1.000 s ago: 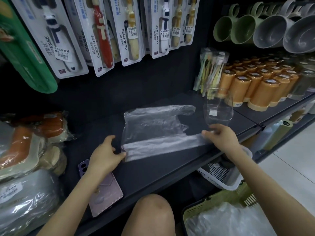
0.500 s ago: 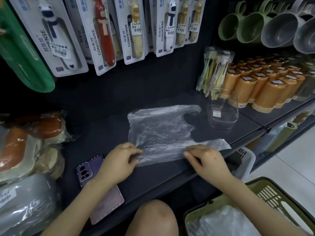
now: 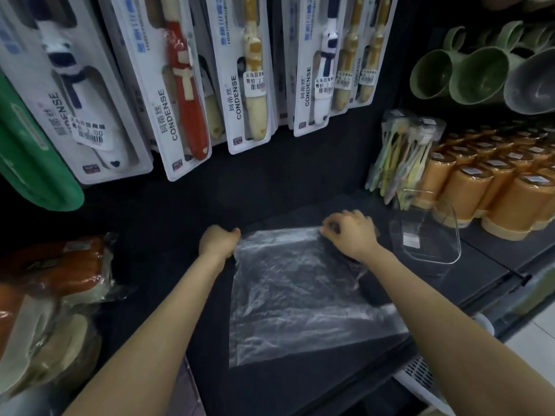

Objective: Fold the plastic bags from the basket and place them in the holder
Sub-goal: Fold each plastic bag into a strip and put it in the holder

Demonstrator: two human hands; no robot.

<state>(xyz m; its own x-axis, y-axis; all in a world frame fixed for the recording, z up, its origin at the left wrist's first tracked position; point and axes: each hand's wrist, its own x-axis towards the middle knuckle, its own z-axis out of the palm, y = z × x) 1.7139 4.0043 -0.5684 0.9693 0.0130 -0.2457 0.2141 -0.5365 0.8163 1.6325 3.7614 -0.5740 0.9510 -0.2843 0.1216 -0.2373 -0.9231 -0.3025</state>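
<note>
Gripping far edge of bag with both hands: left hand at left corner, right hand at right corner, fingers curled. Spread flat on dark shelf. Just right, clear holder; behind it, orange cups. Above, hanging toothbrush packs.

Light is dim and even overall; the black shelf swallows most of it and reads as near-featureless dark, while the brightest patch is the pale floor at the right edge. Soft white sheen streaks the plastic bag; the toothbrush packs fan outward with wide-angle bending; the wrapped goods at the left edge look smeared and soft.
</note>
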